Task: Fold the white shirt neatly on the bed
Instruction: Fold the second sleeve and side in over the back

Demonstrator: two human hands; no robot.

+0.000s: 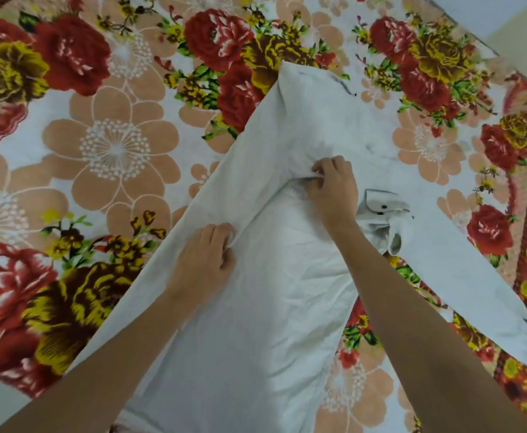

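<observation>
Pinching the crumpled white cotton shirt (274,307) spread on the floral bedspread (115,145), my left hand (204,260) grips a fold well left of its buttoned cuff (380,207); my right hand (334,189) bunches cloth just beside that cuff, probably to turn one side inward.

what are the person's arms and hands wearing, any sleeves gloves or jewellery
Nothing shows on them. The left hand and right hand are ungloved, with no rings visible. The left forearm and right forearm are bare to the frame's bottom edge: no sleeves, watch or bracelet in view.
</observation>
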